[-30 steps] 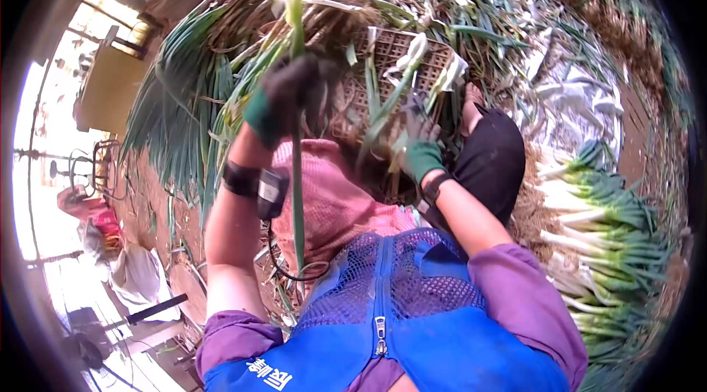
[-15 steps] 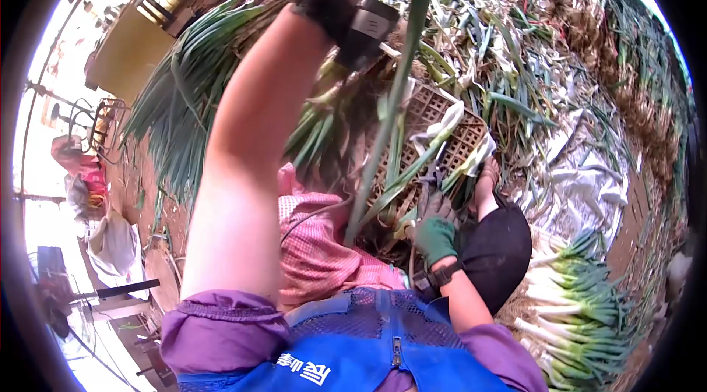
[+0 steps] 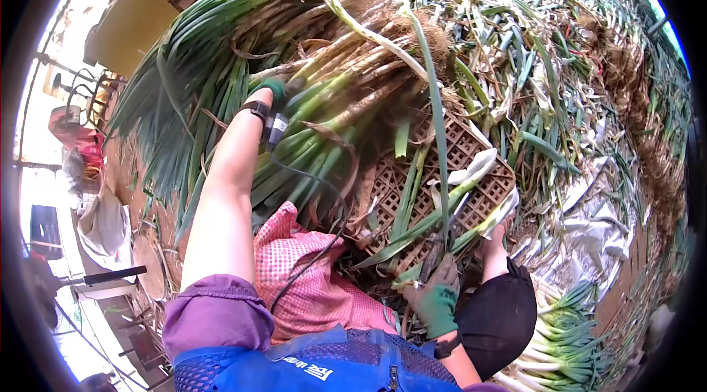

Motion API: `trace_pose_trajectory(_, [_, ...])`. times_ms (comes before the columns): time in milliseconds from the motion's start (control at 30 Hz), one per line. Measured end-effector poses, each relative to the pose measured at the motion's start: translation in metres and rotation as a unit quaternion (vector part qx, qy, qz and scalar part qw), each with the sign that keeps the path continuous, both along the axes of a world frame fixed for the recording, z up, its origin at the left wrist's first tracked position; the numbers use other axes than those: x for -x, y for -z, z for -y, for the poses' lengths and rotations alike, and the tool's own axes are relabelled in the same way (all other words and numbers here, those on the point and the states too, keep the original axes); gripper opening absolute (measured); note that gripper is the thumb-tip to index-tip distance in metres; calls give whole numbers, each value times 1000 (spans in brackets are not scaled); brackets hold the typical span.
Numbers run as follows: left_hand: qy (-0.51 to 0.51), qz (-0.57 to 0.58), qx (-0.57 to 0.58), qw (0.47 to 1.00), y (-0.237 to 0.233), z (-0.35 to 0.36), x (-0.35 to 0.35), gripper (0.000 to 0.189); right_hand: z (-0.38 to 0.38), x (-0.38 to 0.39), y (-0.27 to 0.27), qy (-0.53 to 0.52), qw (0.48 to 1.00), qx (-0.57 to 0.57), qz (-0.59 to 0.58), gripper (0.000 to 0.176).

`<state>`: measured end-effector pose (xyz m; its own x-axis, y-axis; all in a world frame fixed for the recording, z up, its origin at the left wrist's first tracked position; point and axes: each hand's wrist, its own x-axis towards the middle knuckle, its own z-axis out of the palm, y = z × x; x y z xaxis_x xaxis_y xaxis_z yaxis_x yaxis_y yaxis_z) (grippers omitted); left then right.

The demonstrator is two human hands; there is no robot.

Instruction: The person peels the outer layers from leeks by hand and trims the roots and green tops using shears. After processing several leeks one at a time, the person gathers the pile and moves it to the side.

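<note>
My left hand [image 3: 278, 89], in a green glove with dark fingers, touches the stalks of a big heap of unpeeled long green onions [image 3: 346, 86]. Its fingers are partly lost among the stalks. Low in the middle, my right hand [image 3: 438, 300], gloved the same way, is closed around a dark object that I cannot make out. Beside it, green onion pieces with white ends [image 3: 471, 178] lie across a brown plastic crate [image 3: 460, 138]. One long green leaf [image 3: 436, 112] reaches from near the right hand up over the heap.
Peeled green onions [image 3: 560, 337] lie in a row at lower right, below a white plastic sheet [image 3: 578, 234]. Stripped leaves [image 3: 508, 61] are piled beyond the crate. A cable [image 3: 324, 248] runs from the left wrist across the pink checked cloth [image 3: 291, 267]. A yellowish board [image 3: 136, 27] stands at upper left.
My left hand has come down from the top of the view onto the onion heap. The long leaf has shifted right. My right hand stays low beside the crate, slightly lower in view.
</note>
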<state>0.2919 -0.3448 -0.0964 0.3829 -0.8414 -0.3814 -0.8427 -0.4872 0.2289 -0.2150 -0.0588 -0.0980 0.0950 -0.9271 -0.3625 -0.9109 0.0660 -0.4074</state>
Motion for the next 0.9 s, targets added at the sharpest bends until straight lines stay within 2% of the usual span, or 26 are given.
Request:
trace_pose_trajectory(100, [-2,-19,19,1000,3,14,-6,75,5,-2,-2,2,1000,-6,18,117])
trace_pose_trajectory(133, [-15,12,-1,1000,-4,19,-5,79,4,-2,-2,-2,1000,-6,13,117])
trace_pose_trajectory(233, [53,168,47,983,-19,31,-4,80,5,-2,-3,-11,1000,-4,-8,115])
trace_pose_trajectory(267, [45,192,152,969,3,30,-16,82,8,-3,-4,-14,1000,-2,-15,114])
trace_pose_trajectory(300, [91,209,195,954,12,32,-26,77,9,-3,-4,-17,1000,-2,-23,114])
trace_pose_trajectory(367, [61,70,51,994,62,58,-85,70,13,-5,-6,-21,999,4,-36,113])
trace_pose_trajectory(400, [13,96,30,995,40,50,-57,66,14,-5,-7,-24,999,5,-44,112])
trace_pose_trajectory(433, [28,117,-11,993,34,53,-52,68,12,-6,-5,-26,998,5,-51,112])
trace_pose_trajectory(500, [83,189,-14,978,-7,36,-10,66,13,-7,-6,-28,998,7,-61,110])
trace_pose_trajectory(533, [24,194,-25,980,11,47,-21,63,13,-7,-6,-30,997,9,-66,110])
trace_pose_trajectory(567, [41,221,0,974,21,46,-26,60,12,-7,-7,-32,997,10,-70,109])
trace_pose_trajectory(667, [32,173,10,984,8,42,-22,59,15,-9,-8,-32,996,14,-82,108])
trace_pose_trajectory(767, [68,132,-47,988,10,45,-30,60,20,-10,-10,-35,995,18,-95,106])
trace_pose_trajectory(900, [82,98,5,992,-6,25,-22,56,15,-11,-10,-36,993,19,-110,104])
